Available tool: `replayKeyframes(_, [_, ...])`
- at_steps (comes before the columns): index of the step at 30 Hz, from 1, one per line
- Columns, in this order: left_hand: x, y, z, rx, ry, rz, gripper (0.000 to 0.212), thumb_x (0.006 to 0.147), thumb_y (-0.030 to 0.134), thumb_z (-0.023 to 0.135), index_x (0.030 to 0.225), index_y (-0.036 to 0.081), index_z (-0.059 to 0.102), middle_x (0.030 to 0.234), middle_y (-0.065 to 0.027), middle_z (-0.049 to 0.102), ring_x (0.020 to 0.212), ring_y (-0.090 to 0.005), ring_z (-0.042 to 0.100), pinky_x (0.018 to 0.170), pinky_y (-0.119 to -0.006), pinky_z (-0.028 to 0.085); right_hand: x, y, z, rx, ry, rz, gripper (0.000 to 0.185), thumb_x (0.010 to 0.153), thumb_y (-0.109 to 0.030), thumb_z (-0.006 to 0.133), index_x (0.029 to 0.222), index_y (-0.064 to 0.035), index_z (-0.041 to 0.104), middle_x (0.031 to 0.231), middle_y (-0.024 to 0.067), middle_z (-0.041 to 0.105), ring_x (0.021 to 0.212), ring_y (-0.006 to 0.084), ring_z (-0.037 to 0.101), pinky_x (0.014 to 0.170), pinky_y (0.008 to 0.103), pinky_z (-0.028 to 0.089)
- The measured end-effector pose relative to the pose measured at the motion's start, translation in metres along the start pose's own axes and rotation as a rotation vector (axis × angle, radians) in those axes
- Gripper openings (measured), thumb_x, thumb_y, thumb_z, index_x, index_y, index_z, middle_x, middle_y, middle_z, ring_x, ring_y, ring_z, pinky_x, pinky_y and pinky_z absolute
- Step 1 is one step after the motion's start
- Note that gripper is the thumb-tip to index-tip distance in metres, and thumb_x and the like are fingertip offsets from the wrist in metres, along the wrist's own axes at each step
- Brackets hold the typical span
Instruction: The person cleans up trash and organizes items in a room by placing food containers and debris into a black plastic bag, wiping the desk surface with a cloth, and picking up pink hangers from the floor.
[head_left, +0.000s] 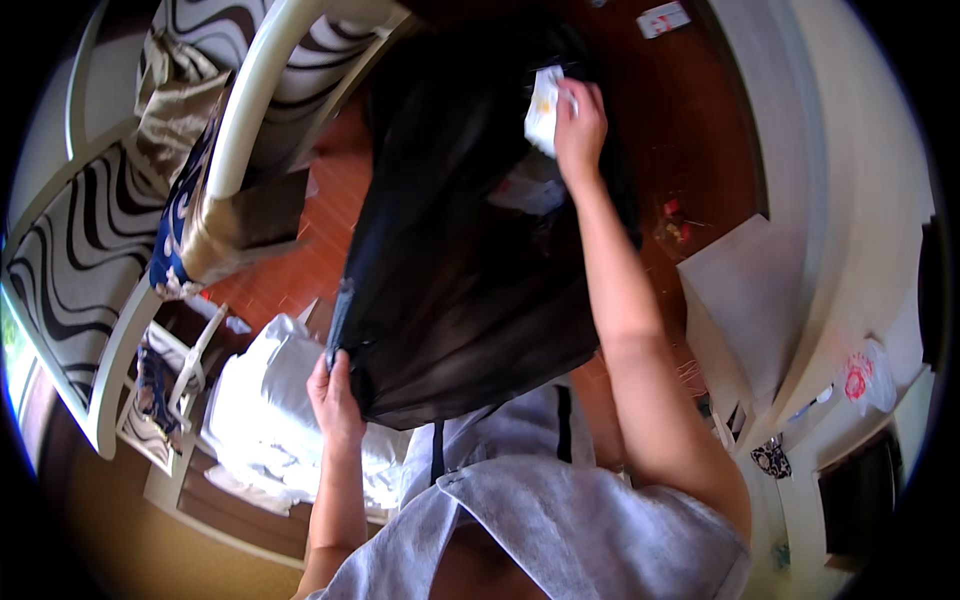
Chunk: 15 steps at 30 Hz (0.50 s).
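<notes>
A large black plastic bag (465, 285) hangs spread out before me. My left hand (336, 394) grips its rim at the lower left. Over the far part of the bag, my right hand (583, 124) pinches a crumpled white paper or wrapper (544, 112) with a yellowish mark. Below that hand, a pale, partly clear plastic piece (529, 191) shows against the black plastic. How deep the bag is cannot be seen.
Chairs with wavy-striped upholstery (82, 262) stand at the left, beside a white plastic-wrapped bundle (262, 397). On the reddish-brown floor (330, 195) lie a white packet (663, 20) and small red litter (673, 217). A white bag with red print (866, 379) hangs at the right.
</notes>
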<state>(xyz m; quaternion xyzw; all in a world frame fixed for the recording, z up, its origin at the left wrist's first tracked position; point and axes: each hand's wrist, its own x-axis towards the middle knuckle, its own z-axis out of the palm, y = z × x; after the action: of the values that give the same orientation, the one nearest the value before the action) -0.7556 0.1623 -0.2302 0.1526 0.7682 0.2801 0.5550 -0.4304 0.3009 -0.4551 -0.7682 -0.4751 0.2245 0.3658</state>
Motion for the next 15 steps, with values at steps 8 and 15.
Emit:
replayKeyframes(8, [-0.009,0.021,0.014,0.188,-0.065,0.218,0.023,0.092,0.017,0.051,0.100,-0.004,0.059,0.086,0.0003,0.058,0.079,-0.0058,0.048,0.072,-0.019,0.038,-0.124,-0.014,-0.092,-0.478,-0.292,0.243,0.076,0.066,-0.029,0.077,0.129,-0.0119,0.039,0.140,0.0165,0.025,0.126,0.0351,0.029,0.096,0.0540,0.029])
replayKeyframes(15, [-0.011,0.048,0.032,0.418,-0.203,0.380,0.023,0.091,0.020,0.052,0.092,-0.001,0.060,0.074,0.0038,0.053,0.070,-0.0051,0.042,0.063,-0.020,0.035,-0.228,0.183,-0.140,0.161,0.014,1.099,0.051,0.076,-0.029,0.069,0.116,-0.0048,0.049,0.107,0.0218,0.057,0.097,0.0338,0.055,0.078,0.0401,0.044])
